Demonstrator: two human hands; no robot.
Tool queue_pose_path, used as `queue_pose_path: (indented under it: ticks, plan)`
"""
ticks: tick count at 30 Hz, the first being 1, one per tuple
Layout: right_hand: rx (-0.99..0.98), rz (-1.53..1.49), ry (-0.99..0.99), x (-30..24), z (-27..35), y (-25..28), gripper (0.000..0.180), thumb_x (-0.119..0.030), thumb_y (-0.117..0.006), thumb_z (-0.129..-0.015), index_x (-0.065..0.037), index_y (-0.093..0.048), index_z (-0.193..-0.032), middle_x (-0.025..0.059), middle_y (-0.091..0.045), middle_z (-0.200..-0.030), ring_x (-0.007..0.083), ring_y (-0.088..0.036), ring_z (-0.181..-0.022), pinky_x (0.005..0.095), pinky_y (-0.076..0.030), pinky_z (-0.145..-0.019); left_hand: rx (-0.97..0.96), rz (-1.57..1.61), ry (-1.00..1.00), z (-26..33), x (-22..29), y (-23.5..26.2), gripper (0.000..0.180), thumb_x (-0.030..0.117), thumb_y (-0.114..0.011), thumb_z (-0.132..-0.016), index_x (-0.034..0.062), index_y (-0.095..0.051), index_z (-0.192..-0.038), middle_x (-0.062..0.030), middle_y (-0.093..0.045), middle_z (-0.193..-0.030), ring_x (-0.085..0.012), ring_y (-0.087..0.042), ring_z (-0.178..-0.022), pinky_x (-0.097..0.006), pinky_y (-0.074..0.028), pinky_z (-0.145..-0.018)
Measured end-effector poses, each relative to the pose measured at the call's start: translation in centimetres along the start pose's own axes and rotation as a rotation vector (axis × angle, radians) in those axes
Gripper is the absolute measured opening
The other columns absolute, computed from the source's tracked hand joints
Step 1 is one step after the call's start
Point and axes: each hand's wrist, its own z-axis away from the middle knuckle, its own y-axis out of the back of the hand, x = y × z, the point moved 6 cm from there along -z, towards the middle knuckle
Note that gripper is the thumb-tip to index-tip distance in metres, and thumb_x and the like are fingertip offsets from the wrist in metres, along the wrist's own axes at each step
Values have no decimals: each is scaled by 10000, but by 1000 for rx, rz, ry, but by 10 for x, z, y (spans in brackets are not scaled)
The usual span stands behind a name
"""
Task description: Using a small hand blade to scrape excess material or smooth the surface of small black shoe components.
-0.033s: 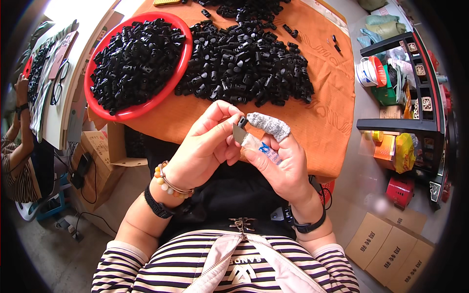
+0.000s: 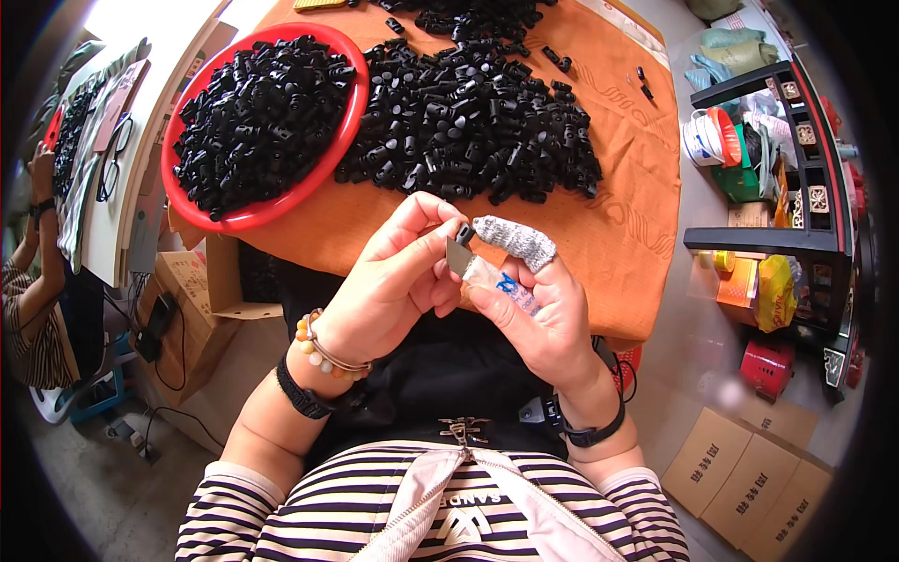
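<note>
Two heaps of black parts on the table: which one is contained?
The left heap: it sits inside the red bowl. The right heap lies loose on the orange cloth, beyond both hands.

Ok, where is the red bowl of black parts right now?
In the head view the red bowl sits upper left on the orange cloth, beside the loose pile of black parts, beyond the left hand.

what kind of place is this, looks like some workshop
Probably a small piecework workshop for hand assembly or trimming. A heap of small black plastic parts lies on an orange-covered table, more fill a red basin, and cardboard cartons sit on the floor.
</note>
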Motion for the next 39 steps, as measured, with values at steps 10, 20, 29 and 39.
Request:
queue_pose_path:
  ticks: [10,20,29,39]
  plan:
    - [6,131,87,2,-7,9,355,-77,-591,-858,22,-483,-1181,87,-613,-1012,98,-579,-894,232,-473,-772,16,-15,-24,-4,1,1,107,171,-421,-949,106,-445,-1031,14,-509,-758,-35,-442,-599,-187,-327,-483]
    - [58,5,33,1,-13,11,458,-113,-584,-874,43,-385,-1256,68,-593,-886,65,-548,-797,210,-461,-707,-55,-14,25,-5,-1,-2,106,204,-449,-946,116,-450,-1004,26,-483,-756,-25,-440,-633,-191,-356,-511]
    - [119,-81,10,7,-26,16,525,-58,-600,-849,14,-336,-1297,10,-516,-841,47,-486,-741,164,-396,-685,-28,-52,56,-4,-6,-4,101,184,-438,-943,100,-456,-997,-6,-488,-755,-48,-453,-641,-201,-370,-510]
    - [489,106,105,19,-20,89,319,-31,-623,-821,-11,-526,-1124,-47,-502,-839,5,-411,-682,154,-380,-619,121,-60,-512,8,97,38,267,89,-427,-916,2,-417,-1168,-132,-554,-961,-122,-579,-678,-215,-508,-601]
